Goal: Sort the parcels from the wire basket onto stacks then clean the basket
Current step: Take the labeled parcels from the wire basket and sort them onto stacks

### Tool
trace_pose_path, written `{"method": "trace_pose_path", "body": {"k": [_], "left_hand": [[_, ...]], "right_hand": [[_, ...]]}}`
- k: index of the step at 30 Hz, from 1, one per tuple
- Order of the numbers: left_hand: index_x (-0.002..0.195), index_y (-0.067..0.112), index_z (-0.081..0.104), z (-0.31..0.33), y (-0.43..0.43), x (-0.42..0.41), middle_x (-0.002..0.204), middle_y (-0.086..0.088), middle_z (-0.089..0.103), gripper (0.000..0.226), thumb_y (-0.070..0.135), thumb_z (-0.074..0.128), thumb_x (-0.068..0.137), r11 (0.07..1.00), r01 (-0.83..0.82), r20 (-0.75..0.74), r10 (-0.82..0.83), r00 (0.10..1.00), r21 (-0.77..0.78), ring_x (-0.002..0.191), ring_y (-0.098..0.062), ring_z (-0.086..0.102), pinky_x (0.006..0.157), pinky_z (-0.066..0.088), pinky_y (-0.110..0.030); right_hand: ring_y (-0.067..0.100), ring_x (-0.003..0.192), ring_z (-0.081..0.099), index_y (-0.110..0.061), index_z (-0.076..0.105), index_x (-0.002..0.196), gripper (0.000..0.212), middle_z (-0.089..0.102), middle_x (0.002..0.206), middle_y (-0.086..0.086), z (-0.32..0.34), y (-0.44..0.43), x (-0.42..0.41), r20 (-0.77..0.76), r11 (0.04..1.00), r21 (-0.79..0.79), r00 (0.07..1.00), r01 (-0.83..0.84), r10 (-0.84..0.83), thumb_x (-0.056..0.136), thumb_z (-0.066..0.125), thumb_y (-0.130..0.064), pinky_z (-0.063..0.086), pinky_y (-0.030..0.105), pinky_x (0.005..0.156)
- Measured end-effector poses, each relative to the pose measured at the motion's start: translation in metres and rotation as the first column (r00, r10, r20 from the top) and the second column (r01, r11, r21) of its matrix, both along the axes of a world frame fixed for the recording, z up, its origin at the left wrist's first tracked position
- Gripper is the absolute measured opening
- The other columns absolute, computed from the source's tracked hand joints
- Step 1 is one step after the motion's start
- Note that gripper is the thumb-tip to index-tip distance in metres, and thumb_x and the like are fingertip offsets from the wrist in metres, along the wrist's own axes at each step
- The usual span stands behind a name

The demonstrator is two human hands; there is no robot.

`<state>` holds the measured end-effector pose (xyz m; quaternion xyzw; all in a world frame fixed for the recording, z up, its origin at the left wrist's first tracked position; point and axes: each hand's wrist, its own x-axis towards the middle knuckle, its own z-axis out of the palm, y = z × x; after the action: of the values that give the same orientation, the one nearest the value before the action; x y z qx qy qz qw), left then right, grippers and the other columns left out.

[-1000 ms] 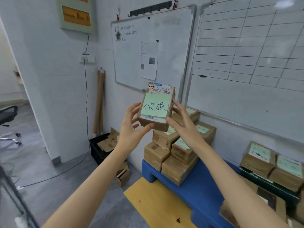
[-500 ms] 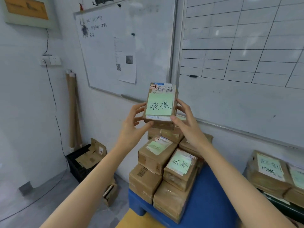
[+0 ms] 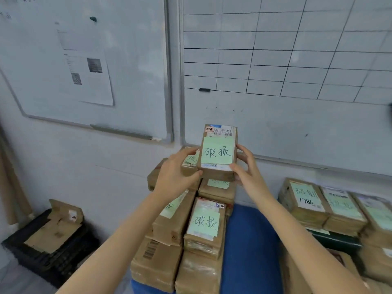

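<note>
- The left hand [image 3: 176, 177] and the right hand [image 3: 247, 168] grip the parcel [image 3: 217, 153] by its long sides, above the stack [image 3: 191, 230].
- The parcel seems light, stiff cardboard; its taped faces may slip, so the side edges are best.

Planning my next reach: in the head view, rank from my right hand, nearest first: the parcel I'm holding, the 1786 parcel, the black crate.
1. held parcel: the right hand holds it.
2. 1786 parcel: lower right.
3. black crate: far left, on the floor.
</note>
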<state>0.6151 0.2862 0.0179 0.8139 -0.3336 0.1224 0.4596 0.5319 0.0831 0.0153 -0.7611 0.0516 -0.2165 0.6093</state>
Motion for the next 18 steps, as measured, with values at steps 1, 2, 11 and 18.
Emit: {"method": "trace_pose_path", "body": {"k": [1,2,11,18], "left_hand": [[0.138,0.034,0.050,-0.003,-0.003,0.006,0.138,0.015,0.055,0.059,0.035,0.070,0.082,0.998,-0.022,0.022,0.021,1.000,0.050,0.128,-0.010,0.046,0.110,0.035,-0.036],[0.140,0.033,0.050,-0.005,-0.005,0.013,0.142,0.012,0.052,0.059,0.039,0.068,0.084,0.994,-0.047,0.044,0.043,0.998,0.099,0.131,-0.012,0.043,0.111,0.030,-0.034],[0.144,0.030,0.048,-0.031,-0.005,0.064,0.151,0.008,0.045,0.058,0.052,0.059,0.091,0.940,-0.165,0.262,0.086,0.961,0.297,0.138,-0.018,0.039,0.113,0.026,-0.039],[0.144,0.028,0.047,-0.027,0.002,0.079,0.144,0.004,0.053,0.073,0.063,0.037,0.081,0.941,-0.122,0.218,0.053,0.975,0.317,0.133,-0.019,0.041,0.114,0.025,-0.039]], "right_hand": [[0.013,0.124,0.055,-0.058,0.037,0.131,0.049,0.049,0.139,-0.015,-0.004,-0.003,0.000,-0.025,0.999,0.018,0.999,0.033,-0.033,0.098,0.058,-0.029,0.051,0.041,0.099],[0.013,0.125,0.054,-0.057,0.037,0.130,0.048,0.049,0.137,-0.015,-0.007,-0.005,0.001,-0.050,0.997,0.034,0.997,0.067,-0.066,0.098,0.058,-0.029,0.052,0.040,0.098],[0.003,0.094,0.056,-0.035,0.032,0.145,0.048,0.053,0.127,-0.002,-0.035,-0.015,0.023,-0.267,0.976,0.072,0.947,0.204,-0.178,0.102,0.051,-0.023,0.047,0.008,0.051],[0.011,0.095,0.060,-0.032,0.036,0.143,0.044,0.057,0.112,-0.006,-0.047,-0.009,0.054,-0.352,0.956,0.140,0.916,0.257,-0.195,0.102,0.052,-0.028,0.052,0.016,0.053]]}}
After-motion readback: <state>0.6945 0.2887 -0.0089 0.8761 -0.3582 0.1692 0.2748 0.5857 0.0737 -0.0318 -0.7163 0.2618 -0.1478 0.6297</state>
